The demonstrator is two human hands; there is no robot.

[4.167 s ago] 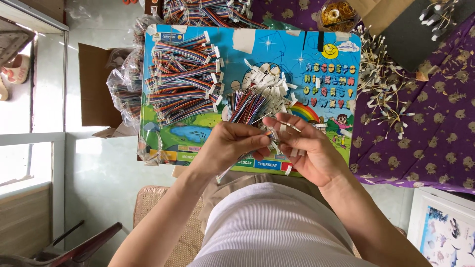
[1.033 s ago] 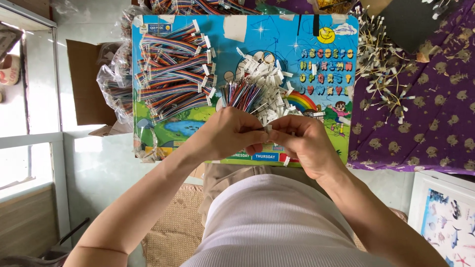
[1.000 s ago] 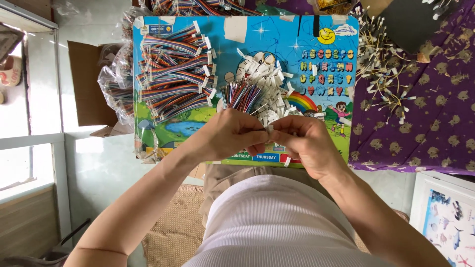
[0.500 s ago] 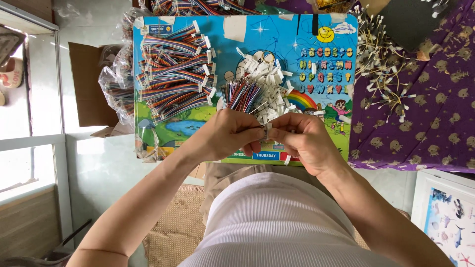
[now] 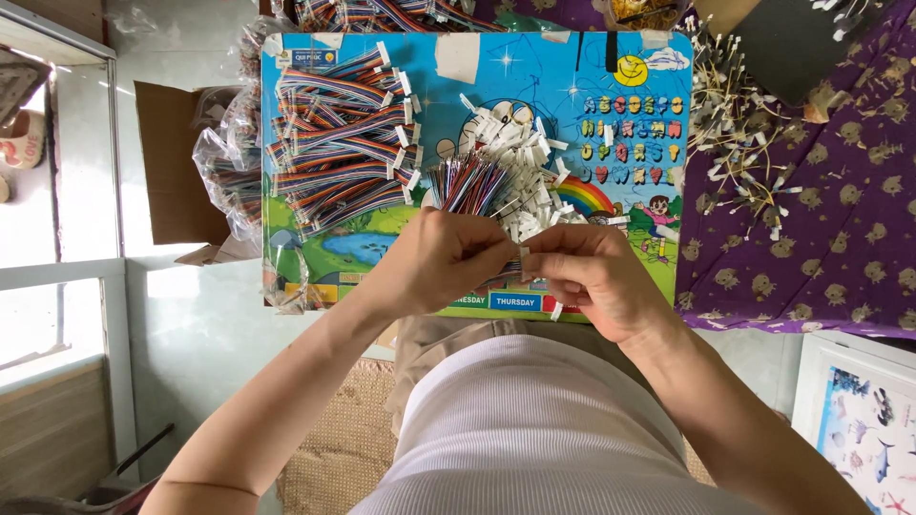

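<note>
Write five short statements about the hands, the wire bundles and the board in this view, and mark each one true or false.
1. The left hand and right hand meet over the near edge of the colourful picture board. True.
2. A stack of rainbow ribbon cables lies on the left part of the board. True.
3. The pile of white connectors sits on the purple cloth. False: it lies on the board, behind the hands.
4. The purple patterned cloth is left of the board. False: it is to the right.
5. Both hands are empty and apart. False: they pinch a small wire piece between them.
</note>
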